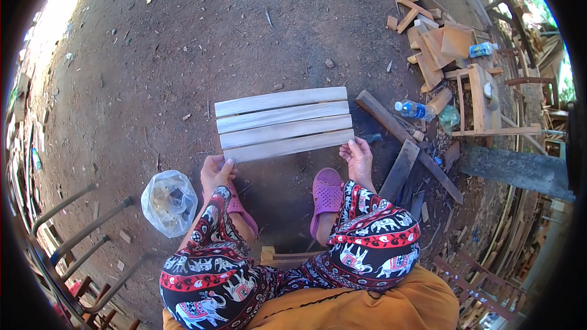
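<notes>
A pale slatted wooden panel [284, 132] is held level in front of my knees. Several parallel slats make it up, with narrow dark gaps between them; whatever joins them underneath is hidden. My left hand [217, 172] grips its near left corner, thumb on top. At the near right corner, my right hand [358, 157] pinches the end of the nearest slat between thumb and fingers. Both feet, in pink sandals [327, 190], rest on the ground below the panel's near edge.
Left of my leg stands a clear plastic bag [169, 203] with pieces inside. Dark planks [402, 168] lie to the right, near a water bottle [414, 109]. Farther right are a wood offcut pile [437, 49] and a small wooden frame [477, 101]. Curved metal bars [92, 232] stand at the lower left.
</notes>
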`<action>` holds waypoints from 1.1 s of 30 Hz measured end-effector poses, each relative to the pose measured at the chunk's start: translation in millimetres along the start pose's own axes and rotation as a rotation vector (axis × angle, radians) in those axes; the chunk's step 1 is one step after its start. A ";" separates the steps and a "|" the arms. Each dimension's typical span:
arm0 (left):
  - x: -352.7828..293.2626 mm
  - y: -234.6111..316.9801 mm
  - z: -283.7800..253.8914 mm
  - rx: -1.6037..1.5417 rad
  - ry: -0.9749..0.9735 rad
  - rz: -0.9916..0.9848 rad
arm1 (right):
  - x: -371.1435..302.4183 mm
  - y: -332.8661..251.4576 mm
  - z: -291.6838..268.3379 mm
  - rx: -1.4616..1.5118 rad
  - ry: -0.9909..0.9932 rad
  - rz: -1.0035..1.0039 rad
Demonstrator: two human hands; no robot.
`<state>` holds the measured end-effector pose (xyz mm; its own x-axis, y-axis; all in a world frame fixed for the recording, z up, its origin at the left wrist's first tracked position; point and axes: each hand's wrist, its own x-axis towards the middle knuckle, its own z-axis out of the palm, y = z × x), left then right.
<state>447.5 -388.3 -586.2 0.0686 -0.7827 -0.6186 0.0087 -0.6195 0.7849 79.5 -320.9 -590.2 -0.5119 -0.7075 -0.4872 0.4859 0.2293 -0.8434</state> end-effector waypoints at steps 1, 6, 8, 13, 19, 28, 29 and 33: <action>-0.7 0.4 -0.3 0.014 0.006 -0.001 | -0.8 0.6 1.4 -0.002 0.008 -0.015; 2.0 -5.3 -0.2 0.016 0.020 0.007 | -4.4 -1.9 3.7 -0.055 0.012 -0.040; 0.5 -3.0 -3.3 0.020 0.034 0.006 | -3.4 -0.6 5.3 -0.075 -0.018 -0.036; 1.4 2.5 -4.5 0.023 0.029 0.069 | 1.3 -0.7 6.6 -0.053 -0.029 -0.032; 5.6 -3.4 3.7 -0.025 0.024 0.049 | 5.7 3.6 -1.5 -0.071 0.015 -0.058; 6.1 -1.8 -1.4 0.174 0.042 0.105 | 2.7 2.8 -4.7 -0.067 -0.023 -0.040; 5.5 -2.0 -1.4 0.169 0.030 0.100 | 2.8 1.3 -6.0 -0.074 -0.013 -0.044; 4.2 -1.3 1.9 0.108 0.037 0.079 | 1.0 -1.6 -6.3 -0.118 -0.070 -0.061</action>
<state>445.9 -390.9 -589.8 0.1019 -0.8278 -0.5517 -0.1052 -0.5604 0.8215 73.8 -317.8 -590.7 -0.4854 -0.7662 -0.4212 0.3669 0.2587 -0.8936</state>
